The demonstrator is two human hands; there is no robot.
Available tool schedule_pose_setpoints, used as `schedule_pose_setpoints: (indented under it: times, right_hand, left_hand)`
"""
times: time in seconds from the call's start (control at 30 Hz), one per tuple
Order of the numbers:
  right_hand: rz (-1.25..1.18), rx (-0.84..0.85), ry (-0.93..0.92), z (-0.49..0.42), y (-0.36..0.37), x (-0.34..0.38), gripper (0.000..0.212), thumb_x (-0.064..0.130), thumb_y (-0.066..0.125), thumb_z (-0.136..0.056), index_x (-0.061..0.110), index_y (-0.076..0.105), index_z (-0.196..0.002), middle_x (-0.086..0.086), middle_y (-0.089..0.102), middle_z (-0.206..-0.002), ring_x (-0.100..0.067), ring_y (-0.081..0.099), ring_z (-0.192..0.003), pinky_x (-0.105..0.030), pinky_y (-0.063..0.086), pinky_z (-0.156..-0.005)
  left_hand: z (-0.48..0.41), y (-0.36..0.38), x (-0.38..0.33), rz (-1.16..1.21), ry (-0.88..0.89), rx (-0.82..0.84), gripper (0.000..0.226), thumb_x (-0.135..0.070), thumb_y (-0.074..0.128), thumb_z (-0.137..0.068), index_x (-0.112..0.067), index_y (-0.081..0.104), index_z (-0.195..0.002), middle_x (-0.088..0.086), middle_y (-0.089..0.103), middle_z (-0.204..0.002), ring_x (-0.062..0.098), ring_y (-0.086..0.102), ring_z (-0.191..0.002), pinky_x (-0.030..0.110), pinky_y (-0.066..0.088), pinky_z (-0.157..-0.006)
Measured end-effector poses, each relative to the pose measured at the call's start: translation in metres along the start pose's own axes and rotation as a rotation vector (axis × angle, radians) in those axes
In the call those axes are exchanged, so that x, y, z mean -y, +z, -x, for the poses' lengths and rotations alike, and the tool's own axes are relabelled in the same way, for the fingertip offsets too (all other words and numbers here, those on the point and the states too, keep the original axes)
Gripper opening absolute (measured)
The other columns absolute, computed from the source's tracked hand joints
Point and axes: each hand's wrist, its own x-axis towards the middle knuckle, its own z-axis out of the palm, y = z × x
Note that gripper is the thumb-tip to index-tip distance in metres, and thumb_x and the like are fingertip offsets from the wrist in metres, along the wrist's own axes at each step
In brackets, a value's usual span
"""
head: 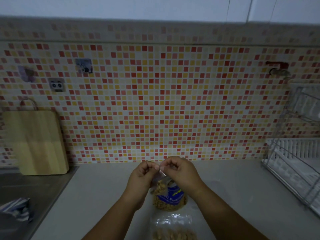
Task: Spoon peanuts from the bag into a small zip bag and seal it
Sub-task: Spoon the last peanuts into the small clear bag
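Observation:
A clear peanut bag (170,198) with a blue label stands upright on the grey counter (103,196), part full of peanuts. My left hand (142,177) and my right hand (180,170) both pinch its clear top edge, one on each side, fingers closed on the plastic. Nearer to me, a small clear zip bag (173,227) lies flat on the counter with peanuts inside; its lower part runs out of view. No spoon shows.
A wooden cutting board (38,142) leans against the mosaic tile wall at the left, beside a steel sink (26,196) holding a striped cloth (15,210). A wire dish rack (297,163) stands at the right.

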Motion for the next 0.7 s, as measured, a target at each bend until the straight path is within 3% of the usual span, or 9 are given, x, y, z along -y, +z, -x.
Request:
schedule_pose_setpoints:
  times: [0.2,0.33,0.43,0.6,0.7]
  right_hand:
    - [0.280,0.066,-0.032,-0.004,0.006,0.002,0.016,0.021,0.055,-0.088,0.029,0.063,-0.077,0.003,0.066,-0.088,-0.017,0.059,-0.092,-0.034,0.053,-0.081]
    - [0.410,0.092,-0.028,-0.003,0.008,0.005,0.019,0.021,0.044,-0.093,0.027,0.060,-0.086,0.006,0.059,-0.093,-0.014,0.044,-0.102,-0.026,0.041,-0.084]
    - [0.457,0.060,-0.019,0.002,0.003,0.009,0.019,0.019,0.041,-0.096,0.024,0.059,-0.091,0.014,0.048,-0.086,-0.009,0.033,-0.099,-0.024,0.035,-0.090]
    - [0.546,0.073,0.016,0.006,-0.001,0.008,0.019,0.015,0.039,-0.096,0.025,0.052,-0.087,0.002,0.060,-0.103,-0.014,0.035,-0.106,-0.027,0.035,-0.091]
    - [0.531,0.043,0.033,0.007,-0.003,0.007,0.019,0.014,0.040,-0.096,0.025,0.051,-0.085,0.002,0.056,-0.103,-0.014,0.036,-0.107,-0.025,0.035,-0.087]
  left_hand:
    - [0.004,0.002,0.001,0.009,0.027,-0.066,0.011,-0.007,0.055,-0.090,-0.008,0.062,-0.082,0.013,0.069,-0.084,0.023,0.067,-0.077,0.033,0.055,-0.066]
    - [0.008,0.007,0.003,0.035,0.056,-0.149,0.014,-0.009,0.054,-0.091,-0.011,0.062,-0.079,0.011,0.068,-0.081,0.023,0.065,-0.076,0.032,0.052,-0.065]
    - [0.008,0.011,0.003,0.048,0.085,-0.225,0.017,-0.010,0.053,-0.092,-0.011,0.061,-0.077,0.007,0.066,-0.076,0.023,0.061,-0.074,0.030,0.051,-0.060]
    - [0.007,0.009,0.005,0.029,0.109,-0.281,0.019,-0.007,0.053,-0.091,-0.012,0.062,-0.075,0.007,0.063,-0.073,0.026,0.056,-0.074,0.039,0.049,-0.070]
    - [0.008,0.008,0.003,0.028,0.146,-0.268,0.016,-0.005,0.053,-0.091,-0.009,0.063,-0.078,0.007,0.064,-0.076,0.020,0.059,-0.074,0.029,0.052,-0.067]
